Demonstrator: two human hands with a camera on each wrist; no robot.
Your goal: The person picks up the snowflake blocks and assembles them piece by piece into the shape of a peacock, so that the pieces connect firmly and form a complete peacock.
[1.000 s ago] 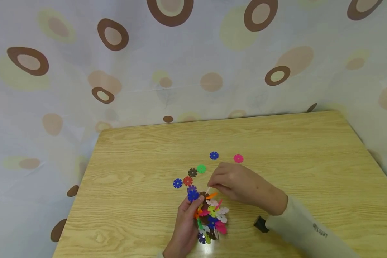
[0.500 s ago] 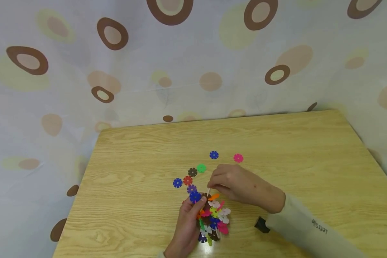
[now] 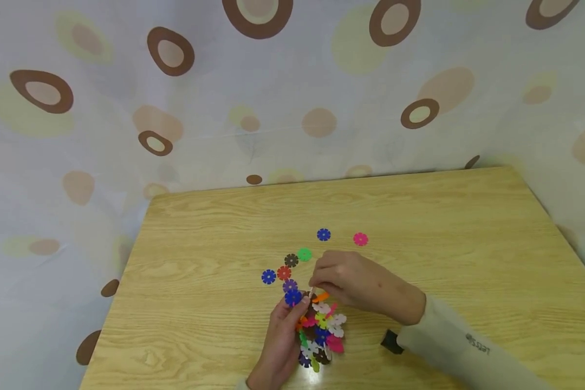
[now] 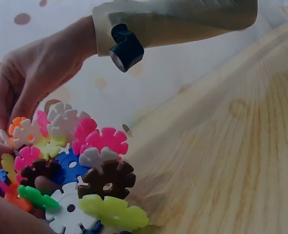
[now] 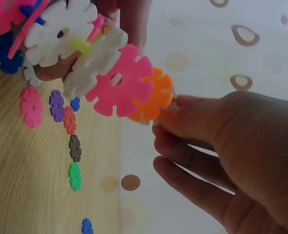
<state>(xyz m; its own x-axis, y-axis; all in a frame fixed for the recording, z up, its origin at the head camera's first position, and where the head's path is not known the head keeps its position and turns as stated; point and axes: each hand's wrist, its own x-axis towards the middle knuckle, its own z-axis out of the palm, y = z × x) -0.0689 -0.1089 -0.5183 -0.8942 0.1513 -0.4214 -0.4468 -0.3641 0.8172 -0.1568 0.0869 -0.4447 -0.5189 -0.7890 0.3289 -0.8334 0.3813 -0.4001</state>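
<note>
My left hand grips a bunch of interlocked notched plastic discs in many colours, held above the table; its thumb lies near a brown disc at the top. At that upper end, my right hand pinches a thin white disc, seen edge-on against the bunch. The right wrist view shows my right thumb and fingertips beside an orange disc, with a pink disc next to it. How far the white disc is slotted in is hidden by the fingers. Brown and yellow discs hang low in the left wrist view.
Loose discs lie on the wooden table beyond the hands: blue, red, purple, dark brown, green, another blue and a pink. A black wrist camera sits at the right cuff. A patterned curtain hangs behind.
My right hand has shifted slightly left and down, bringing the white disc closer to the bunch. The left hand and bunch moved a little right, then back. The loose discs have stayed put.
</note>
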